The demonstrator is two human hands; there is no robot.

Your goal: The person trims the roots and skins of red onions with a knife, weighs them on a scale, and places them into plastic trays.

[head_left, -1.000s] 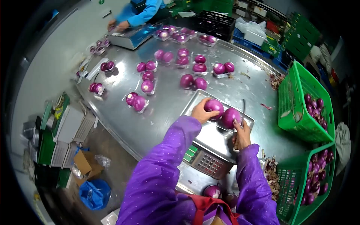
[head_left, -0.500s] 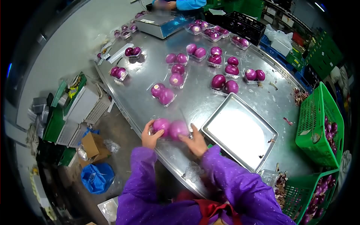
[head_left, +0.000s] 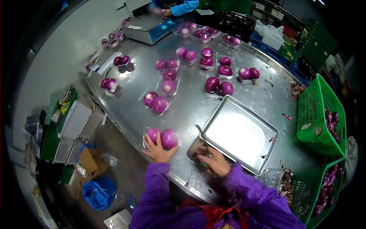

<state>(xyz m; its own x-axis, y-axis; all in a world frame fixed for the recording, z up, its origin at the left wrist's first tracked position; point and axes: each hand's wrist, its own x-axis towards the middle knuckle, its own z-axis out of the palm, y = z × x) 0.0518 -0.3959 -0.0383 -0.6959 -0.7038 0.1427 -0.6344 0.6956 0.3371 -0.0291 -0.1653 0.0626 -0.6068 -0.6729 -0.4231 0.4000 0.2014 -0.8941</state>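
Observation:
My left hand [head_left: 158, 151] rests with spread fingers against the near side of a clear plastic punnet holding two peeled red onions [head_left: 169, 138] at the table's front edge. My right hand [head_left: 213, 161], a little blurred, is curled beside the metal tray [head_left: 271, 152], around what looks like a knife with a green handle [head_left: 203, 164]; its shape is partly hidden by the fingers. Beyond my left hand stands another punnet with two red onions [head_left: 160, 104]. More such punnets, including one with two large onions [head_left: 226, 88], are spread over the metal table [head_left: 133, 95].
Two green crates [head_left: 305, 133] [head_left: 301, 194] of red onions stand at the right, near loose skins [head_left: 286, 187]. A scale [head_left: 143, 32] is at the back, where another person's blue sleeve [head_left: 185, 7] shows. A cardboard box [head_left: 92, 162] and blue bag [head_left: 99, 193] lie on the floor.
My right hand has left the onion punnet and moved down beside the tray, closing on the green-handled tool. My left hand has shifted over the near side of the punnet. The view has tilted slightly.

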